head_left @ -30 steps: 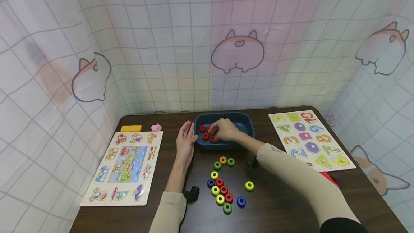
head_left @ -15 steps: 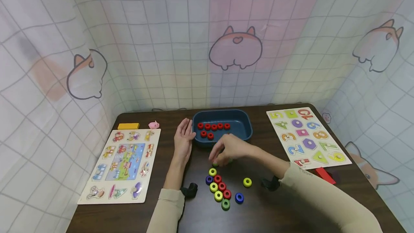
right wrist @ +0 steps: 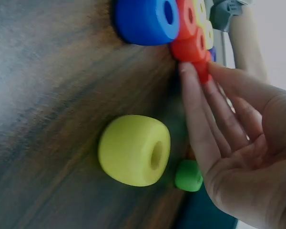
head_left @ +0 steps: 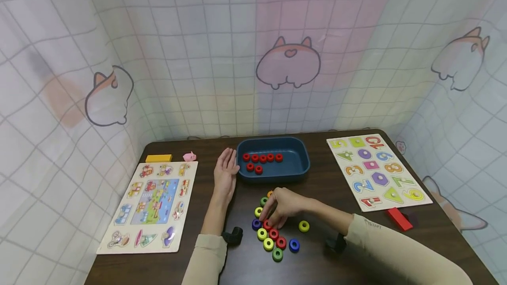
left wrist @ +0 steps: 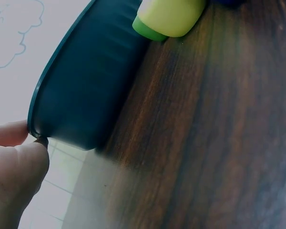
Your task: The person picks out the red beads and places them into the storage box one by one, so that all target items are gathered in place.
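Note:
In the head view my right hand point(head_left: 287, 206) reaches down to the group of beads on the table. In the right wrist view its thumb and index finger pinch a red bead point(right wrist: 201, 72) beside other red beads. A yellow bead point(head_left: 303, 226) and a blue bead point(head_left: 294, 245) lie apart, to the right of the group. My left hand point(head_left: 225, 177) lies along the left end of the dark blue tray point(head_left: 293, 164), fingers extended. Its thumb point(left wrist: 33, 155) touches the tray's edge in the left wrist view. Several red beads point(head_left: 263, 158) stand in the tray's left half.
On the left lies a vehicle picture puzzle board point(head_left: 184, 221), with a yellow block point(head_left: 159, 158) and a pink pig figure point(head_left: 189, 156) behind it. To the right are a number puzzle board point(head_left: 356, 177) and a red block point(head_left: 399, 219). A patterned curtain surrounds the table.
My right hand has left the tray, where several red beads now stand uncovered, and has come down to a red bead on the table. The left hand stays at the tray's end.

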Demonstrator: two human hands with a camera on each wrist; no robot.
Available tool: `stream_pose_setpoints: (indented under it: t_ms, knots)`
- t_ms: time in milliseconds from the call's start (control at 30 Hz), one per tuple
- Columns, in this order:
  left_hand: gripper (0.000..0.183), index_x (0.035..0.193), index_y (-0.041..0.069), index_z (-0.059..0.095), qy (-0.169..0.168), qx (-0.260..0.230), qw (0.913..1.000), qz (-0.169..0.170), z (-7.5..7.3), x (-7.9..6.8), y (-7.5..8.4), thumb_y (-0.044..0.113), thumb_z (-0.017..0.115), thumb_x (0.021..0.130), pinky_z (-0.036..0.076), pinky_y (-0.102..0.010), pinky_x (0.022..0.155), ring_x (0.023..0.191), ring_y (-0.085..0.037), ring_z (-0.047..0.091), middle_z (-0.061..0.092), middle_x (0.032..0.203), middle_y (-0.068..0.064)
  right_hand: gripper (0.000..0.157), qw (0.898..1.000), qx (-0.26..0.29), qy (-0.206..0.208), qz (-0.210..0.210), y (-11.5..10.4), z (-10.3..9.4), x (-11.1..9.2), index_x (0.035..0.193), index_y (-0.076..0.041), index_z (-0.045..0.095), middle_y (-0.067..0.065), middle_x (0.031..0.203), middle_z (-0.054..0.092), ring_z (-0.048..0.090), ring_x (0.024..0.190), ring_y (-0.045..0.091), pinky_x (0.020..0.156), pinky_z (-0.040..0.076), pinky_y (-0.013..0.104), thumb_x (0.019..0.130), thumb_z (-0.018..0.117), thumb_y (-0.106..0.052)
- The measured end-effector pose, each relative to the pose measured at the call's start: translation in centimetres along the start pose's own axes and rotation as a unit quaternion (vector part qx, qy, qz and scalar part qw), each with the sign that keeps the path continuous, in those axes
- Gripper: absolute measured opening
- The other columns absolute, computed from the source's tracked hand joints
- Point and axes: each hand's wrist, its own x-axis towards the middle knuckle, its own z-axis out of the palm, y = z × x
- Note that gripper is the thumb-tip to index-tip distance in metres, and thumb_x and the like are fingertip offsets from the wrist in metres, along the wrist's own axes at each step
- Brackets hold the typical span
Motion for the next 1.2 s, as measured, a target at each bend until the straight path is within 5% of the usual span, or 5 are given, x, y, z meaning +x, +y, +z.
stream_pose_setpoints:
  t_ms: [300,633,933,1200]
  knots:
    - [0.075,0.149,0.004,0.03,0.002,-0.002,1.0,-0.006,-0.1,-0.1,0.0,-0.031,0.039,0.083,0.02,-0.038,0.119,0.145,-0.025,0.029,0.029,0.155,-0.014,0.023,0.999,0.033,0.013,0.009,-0.8,-1.2,0.2,0.093,-0.005,0.078,0.011,0.087,0.075,0.072,0.069,0.035,0.062,0.059,0.049,0.074,0.074,0.007]
    - [0.074,0.147,0.004,0.032,0.002,0.004,1.0,-0.004,0.0,0.0,0.1,-0.031,0.039,0.082,0.024,-0.036,0.118,0.145,-0.026,0.03,0.032,0.153,-0.014,0.021,0.998,0.034,0.044,-0.008,-5.7,-9.0,2.6,0.103,-0.003,0.076,0.016,0.095,0.074,0.071,0.082,0.04,0.074,0.058,0.052,0.082,0.073,0.001]
    - [0.077,0.15,-0.001,0.025,-0.002,-0.002,1.0,-0.006,-0.2,0.0,0.1,-0.032,0.039,0.081,0.021,-0.038,0.119,0.145,-0.027,0.028,0.026,0.156,-0.019,0.024,0.99,-0.02,0.127,0.063,-2.2,-12.2,7.4,0.101,-0.002,0.076,0.016,0.089,0.074,0.072,0.08,0.039,0.073,0.059,0.049,0.08,0.07,0.006]
    - [0.077,0.15,0.001,0.025,-0.01,-0.003,0.9999,-0.001,-0.2,0.0,0.3,-0.031,0.039,0.081,0.02,-0.039,0.119,0.146,-0.028,0.027,0.029,0.154,-0.016,0.022,0.985,-0.024,0.158,0.059,-1.6,-12.0,7.2,0.103,-0.001,0.076,0.015,0.09,0.074,0.073,0.079,0.033,0.073,0.06,0.046,0.082,0.072,0.003]
